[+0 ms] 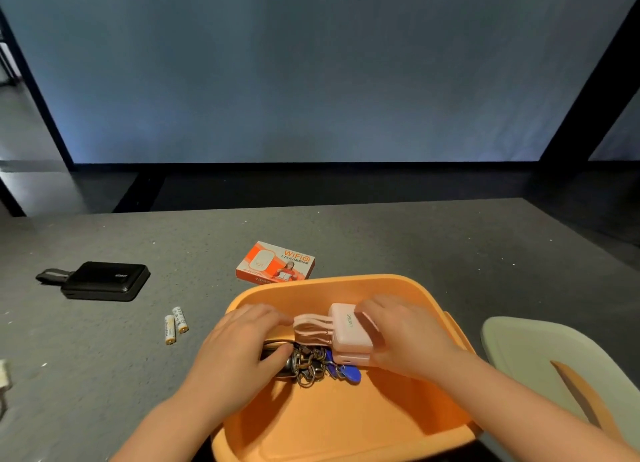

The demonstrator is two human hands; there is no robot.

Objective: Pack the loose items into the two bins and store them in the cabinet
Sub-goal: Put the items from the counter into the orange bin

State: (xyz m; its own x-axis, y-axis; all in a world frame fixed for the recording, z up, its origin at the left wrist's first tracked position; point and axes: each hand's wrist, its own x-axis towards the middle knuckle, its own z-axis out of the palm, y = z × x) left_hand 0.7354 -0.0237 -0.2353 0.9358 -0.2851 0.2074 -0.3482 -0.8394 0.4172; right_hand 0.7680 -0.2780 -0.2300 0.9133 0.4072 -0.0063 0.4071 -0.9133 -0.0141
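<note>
the pink power bank (349,330) is over the orange bin (346,420), above a bunch of keys (311,366) with blue tags that lies on the bin floor. the right hand (401,337) grips the body of the power bank, fingers curled round its far end. the left hand (242,340) pinches the short pink cables that hang from its side.

the body looks like hard, smooth plastic, probably dense for its size, so a grip across the two flat faces seems safest. the cables are soft and will flop, so i would not lift it by them.

still on the grey table (450,254) are the wifi box (275,262), two batteries (175,323) and a black power bank (104,281). a pale green bin (540,351) stands to the right.
</note>
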